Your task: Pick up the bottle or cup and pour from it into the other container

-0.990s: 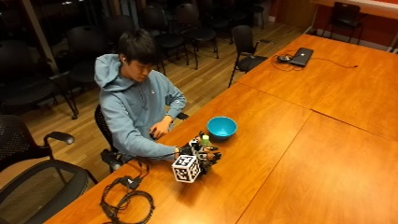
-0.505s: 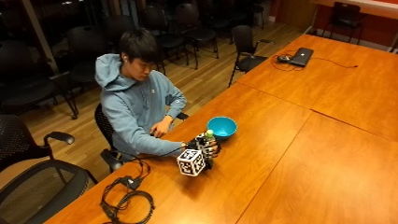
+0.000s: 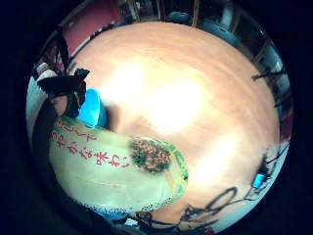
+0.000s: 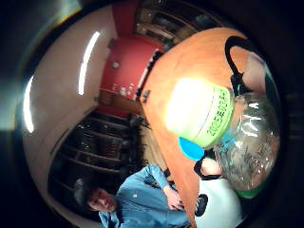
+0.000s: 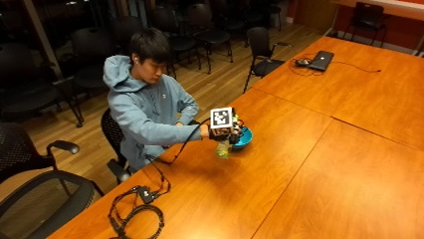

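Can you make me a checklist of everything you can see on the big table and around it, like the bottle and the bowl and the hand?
Surface: wooden table, made of joined panels.
Job's things: green-labelled bottle, pale green cap on, held above the table beside the blue bowl; the bowl sits on the table.
Clutter: laptop at the far end.
Hand: gloved right hand grips the bottle; its fingers are curled round it.
Cables: black cable bundle coiled near the table's near edge, running up to the hand; another cable by the laptop.
Surroundings: black chairs around the table, wooden floor, dark room.
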Demonstrator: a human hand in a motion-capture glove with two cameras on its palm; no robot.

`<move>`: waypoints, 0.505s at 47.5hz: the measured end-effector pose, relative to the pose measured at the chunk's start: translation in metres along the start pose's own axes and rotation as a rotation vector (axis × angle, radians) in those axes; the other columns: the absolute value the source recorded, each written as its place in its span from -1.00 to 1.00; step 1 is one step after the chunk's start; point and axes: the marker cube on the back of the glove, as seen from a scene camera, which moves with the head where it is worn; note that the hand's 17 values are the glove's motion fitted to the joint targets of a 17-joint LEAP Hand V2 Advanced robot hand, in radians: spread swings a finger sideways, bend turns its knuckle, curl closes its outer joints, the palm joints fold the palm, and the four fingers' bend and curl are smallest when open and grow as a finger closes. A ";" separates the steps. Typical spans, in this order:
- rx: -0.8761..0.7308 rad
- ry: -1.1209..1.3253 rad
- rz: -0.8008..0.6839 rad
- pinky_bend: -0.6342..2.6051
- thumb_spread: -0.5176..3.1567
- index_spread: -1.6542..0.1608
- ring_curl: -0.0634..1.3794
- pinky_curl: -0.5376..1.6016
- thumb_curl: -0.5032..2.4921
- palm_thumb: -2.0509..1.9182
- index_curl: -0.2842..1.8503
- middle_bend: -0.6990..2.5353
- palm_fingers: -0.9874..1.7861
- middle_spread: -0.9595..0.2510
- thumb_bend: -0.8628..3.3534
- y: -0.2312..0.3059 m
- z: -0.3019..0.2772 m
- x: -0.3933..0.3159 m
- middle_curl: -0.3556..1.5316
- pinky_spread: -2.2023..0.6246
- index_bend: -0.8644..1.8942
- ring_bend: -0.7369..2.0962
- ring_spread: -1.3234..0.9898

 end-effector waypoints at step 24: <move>-0.405 1.282 -0.182 -0.28 -0.59 0.70 -0.30 -0.15 -0.22 0.53 -0.35 -0.38 0.58 0.50 -0.61 -0.037 0.068 -0.112 -0.10 0.40 -0.26 -0.15 0.00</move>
